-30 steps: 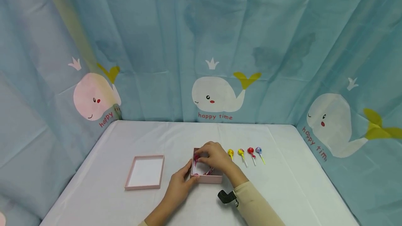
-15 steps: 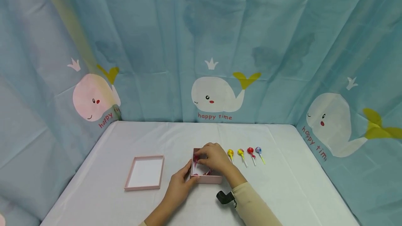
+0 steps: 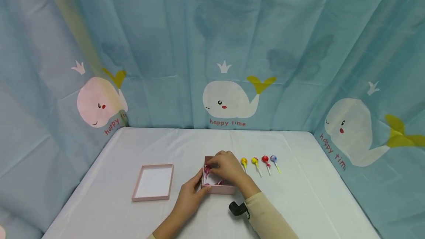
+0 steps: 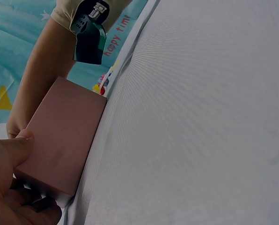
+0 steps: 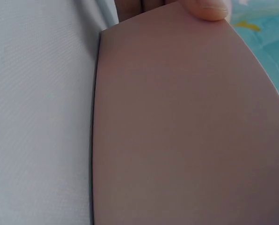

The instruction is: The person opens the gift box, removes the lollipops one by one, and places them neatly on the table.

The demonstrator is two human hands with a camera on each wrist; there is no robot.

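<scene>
head view: held the pink box point(image 3: 217, 187) at its near left corner with the left hand point(image 3: 190, 196), thumb on the side wall. reached into the box with the right hand point(image 3: 225, 166), fingers curled about a red lollipop point(image 3: 207, 169) at the box's far left; box stood mid-table on the white tablecloth point(image 3: 292, 202). lay left of it, apart: the pink lid point(image 3: 153, 182), upturned. lay right of it in a row: four lollipops point(image 3: 259, 163).

left wrist view: pressed the thumb point(image 4: 18, 145) on the box's wall point(image 4: 64, 140); showed the right forearm beyond.

right wrist view: filled with the box's wall point(image 5: 186, 122); a thumb tip point(image 5: 207, 9) on its top edge.
</scene>
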